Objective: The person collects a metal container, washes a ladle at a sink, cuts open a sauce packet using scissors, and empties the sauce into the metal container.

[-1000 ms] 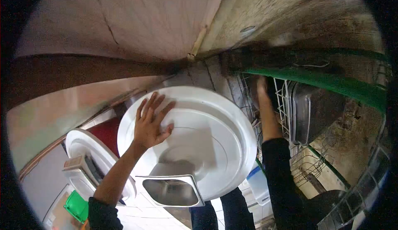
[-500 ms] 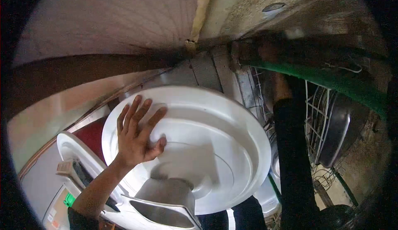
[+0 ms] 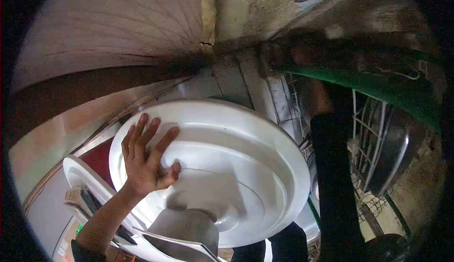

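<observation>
My left hand (image 3: 144,160) has its fingers spread over the left part of a large, round white plastic piece (image 3: 279,134), which looks like a lid or shallow basin with raised rings. The fingertips look laid against its inner face; whether they press on it I cannot tell. Below that hand, a grey, curved open-topped thing (image 3: 184,226) stands in front of the white piece. My right arm, in a black sleeve (image 3: 336,177), reaches up on the right. Only the wrist and a dim part of my right hand (image 3: 322,99) show near a green edge, and its fingers are lost in shadow.
A second white round rim (image 3: 75,167) stands at the left, beside a small box (image 3: 74,196). On the right are a white wire rack (image 3: 371,134) and a dark, shiny pan-like vessel (image 3: 390,158). A green bar-like edge (image 3: 378,94) crosses above them.
My left hand and the white piece sit slightly farther left in view, and the grey open-topped thing is a little lower. My right arm stays nearly in place.
</observation>
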Demonstrator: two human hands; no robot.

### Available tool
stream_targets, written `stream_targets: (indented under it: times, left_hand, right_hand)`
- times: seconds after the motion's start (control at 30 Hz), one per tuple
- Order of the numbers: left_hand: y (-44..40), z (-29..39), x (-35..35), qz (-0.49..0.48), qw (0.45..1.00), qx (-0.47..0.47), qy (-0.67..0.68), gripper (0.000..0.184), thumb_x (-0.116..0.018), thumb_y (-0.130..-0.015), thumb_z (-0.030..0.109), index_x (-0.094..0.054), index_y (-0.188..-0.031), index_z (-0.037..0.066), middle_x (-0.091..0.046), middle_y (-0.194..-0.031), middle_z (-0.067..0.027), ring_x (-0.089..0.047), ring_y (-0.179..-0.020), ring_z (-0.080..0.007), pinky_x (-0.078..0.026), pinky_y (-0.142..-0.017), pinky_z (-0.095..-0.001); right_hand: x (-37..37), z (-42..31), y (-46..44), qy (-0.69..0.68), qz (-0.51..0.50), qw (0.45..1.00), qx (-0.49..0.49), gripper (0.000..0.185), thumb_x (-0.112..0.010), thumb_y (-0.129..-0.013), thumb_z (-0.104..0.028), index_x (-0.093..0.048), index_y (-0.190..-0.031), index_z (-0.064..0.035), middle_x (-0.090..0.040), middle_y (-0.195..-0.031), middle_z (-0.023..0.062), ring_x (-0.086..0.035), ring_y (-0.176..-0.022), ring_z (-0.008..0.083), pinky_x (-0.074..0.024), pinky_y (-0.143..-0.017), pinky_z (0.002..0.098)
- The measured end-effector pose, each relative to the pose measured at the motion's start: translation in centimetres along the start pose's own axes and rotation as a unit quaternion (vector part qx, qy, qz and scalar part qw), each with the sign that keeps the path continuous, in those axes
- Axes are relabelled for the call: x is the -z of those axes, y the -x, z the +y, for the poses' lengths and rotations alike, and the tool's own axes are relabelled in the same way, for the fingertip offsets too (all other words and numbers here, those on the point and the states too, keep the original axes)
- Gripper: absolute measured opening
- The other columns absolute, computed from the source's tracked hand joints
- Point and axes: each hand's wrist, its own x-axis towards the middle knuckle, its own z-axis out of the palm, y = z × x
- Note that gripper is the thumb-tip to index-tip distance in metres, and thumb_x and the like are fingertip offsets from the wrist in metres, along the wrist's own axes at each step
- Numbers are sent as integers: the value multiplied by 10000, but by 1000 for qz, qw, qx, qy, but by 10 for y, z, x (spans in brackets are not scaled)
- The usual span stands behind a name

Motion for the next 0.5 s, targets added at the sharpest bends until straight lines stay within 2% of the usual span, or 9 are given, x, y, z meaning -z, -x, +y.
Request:
stream_targets:
  times: [0.17,0.2,0.23,0.3,0.33,0.4,0.47,0.5]
  left_hand:
    - [0,3,7,21,999,13,27,507,-525,-771,382,-525,-1246,206,-431,-1327,-119,-347,-1286,-302,-217,-1049,-475]
    - [1,2,11,-1,999,-2,40,528,-494,-821,420,-483,-1271,146,-393,-1346,-169,-292,-1306,-346,-201,-1042,-502]
    - [1,2,13,4,999,-3,42,528,-494,-821,420,-483,-1271,146,-393,-1346,-169,-292,-1306,-346,-201,-1042,-502]
    - [4,3,18,-11,999,-2,30,535,-490,-827,406,-441,-1303,167,-365,-1368,-158,-249,-1328,-328,-190,-1049,-506]
    - [6,5,21,-4,1000,1,29,530,-527,-819,358,-425,-1317,207,-343,-1384,-128,-231,-1343,-280,-197,-1067,-475]
    - [8,6,23,1,998,-6,58,526,-522,-826,347,-416,-1321,204,-348,-1379,-132,-224,-1345,-283,-190,-1072,-478]
    - [11,10,30,-20,995,-2,102,547,-529,-833,322,-369,-1342,197,-328,-1387,-141,-187,-1355,-300,-192,-1077,-493]
    - [12,6,33,-10,995,-19,95,547,-529,-833,322,-369,-1342,197,-328,-1387,-141,-187,-1355,-300,-192,-1077,-493]
  right_hand:
    - [-10,-64,56,-119,-7,993,2,404,-456,-927,-276,-469,-1234,-13,-508,-1248,122,-451,-1172,245,-285,-1043,331]
    - [-5,-75,77,-148,-8,989,-4,405,-457,-927,-273,-468,-1235,-12,-506,-1252,122,-449,-1175,245,-282,-1047,330]
    - [4,-81,100,-175,-14,984,-6,405,-459,-926,-270,-468,-1237,-11,-504,-1255,121,-447,-1179,245,-280,-1051,328]
    - [29,-78,141,-219,-56,974,29,402,-482,-911,-254,-473,-1229,-8,-508,-1247,126,-447,-1181,242,-287,-1051,342]
    - [46,-68,156,-241,-91,965,57,401,-505,-895,-239,-480,-1220,-6,-514,-1236,130,-450,-1180,240,-296,-1046,357]
    - [51,-115,235,-180,-69,981,22,414,-521,-885,-252,-490,-1202,13,-529,-1205,142,-461,-1160,236,-313,-1027,367]
    - [70,-130,283,-29,-102,983,150,388,-489,-910,-302,-548,-1152,-4,-530,-1182,123,-464,-1148,231,-313,-1020,355]
    - [75,-154,313,57,-111,975,186,340,-464,-927,-274,-574,-1127,-21,-524,-1172,114,-467,-1135,231,-319,-1008,342]
